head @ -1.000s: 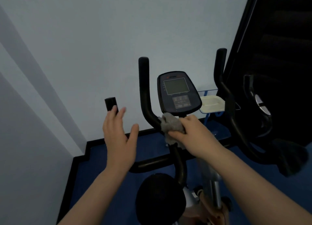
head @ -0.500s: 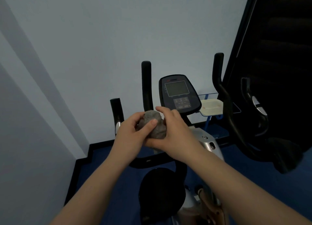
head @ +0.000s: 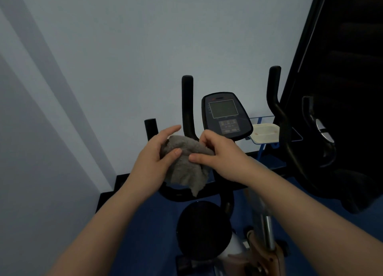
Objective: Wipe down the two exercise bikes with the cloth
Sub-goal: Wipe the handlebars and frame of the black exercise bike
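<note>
A grey cloth hangs between both hands above the near exercise bike's black handlebar. My left hand grips the cloth's left side, thumb on top. My right hand pinches its right edge. Behind the hands stands the bike's console with a grey screen and buttons. The black saddle sits below the hands. At the right, part of a second bike shows as dark curved handlebars.
A pale wall rises close behind the bike, with a corner at the left. A blue wire rack holding a cream tray stands by the wall behind the console. A dark panel fills the far right. The floor is blue.
The cloth left the handlebar stem with my right hand, my left hand joined it, and the balled cloth has now been spread open between both hands.
</note>
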Motion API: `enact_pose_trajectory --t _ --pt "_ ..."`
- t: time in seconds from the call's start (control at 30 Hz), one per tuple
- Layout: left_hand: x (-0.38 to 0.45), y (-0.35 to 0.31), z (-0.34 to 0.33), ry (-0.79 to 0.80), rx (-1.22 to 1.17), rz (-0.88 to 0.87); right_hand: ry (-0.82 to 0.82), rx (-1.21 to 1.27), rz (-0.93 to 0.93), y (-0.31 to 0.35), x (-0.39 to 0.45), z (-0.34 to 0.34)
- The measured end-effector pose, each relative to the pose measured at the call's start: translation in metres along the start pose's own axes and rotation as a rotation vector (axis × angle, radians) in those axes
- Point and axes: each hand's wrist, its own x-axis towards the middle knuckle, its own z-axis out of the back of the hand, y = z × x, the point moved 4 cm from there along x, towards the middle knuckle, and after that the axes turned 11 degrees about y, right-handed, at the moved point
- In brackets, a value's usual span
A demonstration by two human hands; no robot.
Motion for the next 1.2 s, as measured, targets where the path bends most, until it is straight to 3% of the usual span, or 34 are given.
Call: enact_pose_trajectory --t 0.23,0.47,0.57,0.67,0.8,0.87,0.97,1.07,1.13,1.2 --pt "-0.004 0.02 -0.001 0.055 0.348 0.1 0.006 -0.12 0.01 -0.009 0.0 0.0" --pt "-0.004 0.027 0.004 0.055 0.378 0.121 0.04 -0.125 -0.008 -0.014 0.0 0.0" --pt "-0.002 0.023 0.005 -0.046 0.417 0.082 -0.035 -0.164 0.047 -0.008 0.002 -0.001" --pt "-0.009 0.015 0.009 -0.177 0.52 -0.062 -0.164 -0.25 0.168 -0.003 -0.002 0.002" --pt "-0.037 0.037 -0.004 0.095 0.685 -0.178 0.092 -0.488 0.189 -0.028 -0.017 -0.023" --pt "-0.048 0.048 -0.011 0.218 0.688 -0.172 0.202 -0.464 0.191 -0.04 -0.024 -0.03" --pt "-0.048 0.053 -0.007 0.274 0.694 -0.19 0.275 -0.45 0.218 -0.039 -0.026 -0.024" --pt "-0.044 0.058 0.003 0.392 0.653 -0.102 0.404 -0.415 0.182 -0.028 -0.023 -0.019" --pt "-0.041 0.061 0.007 0.482 0.575 -0.012 0.381 -0.359 0.13 -0.023 -0.014 -0.015" --pt "-0.034 0.059 0.009 0.467 0.441 0.05 0.288 -0.337 0.171 -0.014 -0.004 -0.022"
